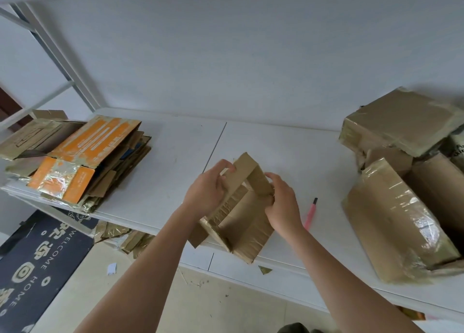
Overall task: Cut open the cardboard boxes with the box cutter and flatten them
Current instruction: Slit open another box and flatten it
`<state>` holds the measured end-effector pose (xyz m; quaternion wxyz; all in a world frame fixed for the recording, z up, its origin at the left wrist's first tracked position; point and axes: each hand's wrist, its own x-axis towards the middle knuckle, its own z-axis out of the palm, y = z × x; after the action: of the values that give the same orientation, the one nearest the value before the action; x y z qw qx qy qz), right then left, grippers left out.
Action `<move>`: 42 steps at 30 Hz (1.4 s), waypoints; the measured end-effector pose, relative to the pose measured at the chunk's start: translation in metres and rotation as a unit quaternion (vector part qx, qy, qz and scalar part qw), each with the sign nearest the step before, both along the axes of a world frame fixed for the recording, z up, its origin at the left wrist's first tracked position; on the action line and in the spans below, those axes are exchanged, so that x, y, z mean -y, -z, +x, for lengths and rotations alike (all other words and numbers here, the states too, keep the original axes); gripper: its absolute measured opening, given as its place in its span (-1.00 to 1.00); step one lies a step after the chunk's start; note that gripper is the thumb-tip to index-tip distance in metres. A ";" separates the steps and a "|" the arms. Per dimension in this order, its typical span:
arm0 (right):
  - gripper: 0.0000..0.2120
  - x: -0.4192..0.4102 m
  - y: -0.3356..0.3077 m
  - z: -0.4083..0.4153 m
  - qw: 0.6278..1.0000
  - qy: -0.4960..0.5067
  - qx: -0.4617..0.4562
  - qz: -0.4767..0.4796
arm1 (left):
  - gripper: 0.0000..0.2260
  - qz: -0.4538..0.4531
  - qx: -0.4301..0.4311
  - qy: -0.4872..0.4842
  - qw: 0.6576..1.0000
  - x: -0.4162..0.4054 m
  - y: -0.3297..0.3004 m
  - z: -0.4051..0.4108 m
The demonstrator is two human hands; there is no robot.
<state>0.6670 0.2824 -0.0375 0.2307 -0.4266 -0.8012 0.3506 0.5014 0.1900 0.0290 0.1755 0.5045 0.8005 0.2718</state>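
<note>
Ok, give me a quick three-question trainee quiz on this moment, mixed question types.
1. True or false: the pink box cutter is in the right hand.
2. Which side of the table holds the flattened cardboard stack? A) the person's left B) the person's right
3. Fill in: both hands grip the opened ____.

Key:
1. False. It lies on the table beside the right hand.
2. A. The taped boxes sit on the right.
3. Box. The left hand holds its other side.
</note>
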 end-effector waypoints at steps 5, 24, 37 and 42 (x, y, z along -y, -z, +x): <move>-0.52 0.002 0.001 -0.008 1.000 -0.001 0.027 0.000 | -0.84 -0.021 -0.075 0.023 0.997 0.003 0.008 -0.004; -0.42 0.009 -0.002 -0.041 0.994 -0.053 0.045 0.089 | -0.73 -0.012 0.123 -0.036 0.992 0.021 0.014 -0.026; -0.68 -0.013 -0.048 -0.014 0.986 0.001 -0.118 -0.120 | -0.59 0.060 -0.023 -0.227 0.972 0.021 0.019 -0.027; -0.71 0.000 -0.062 -0.016 0.989 -0.003 -0.102 -0.104 | -0.21 0.028 0.078 -0.246 0.966 0.028 0.028 -0.018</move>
<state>0.6512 0.2824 0.0242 0.2645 -0.4079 -0.7340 0.4743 0.4829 0.1624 0.0013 0.1513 0.2742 0.8757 0.3674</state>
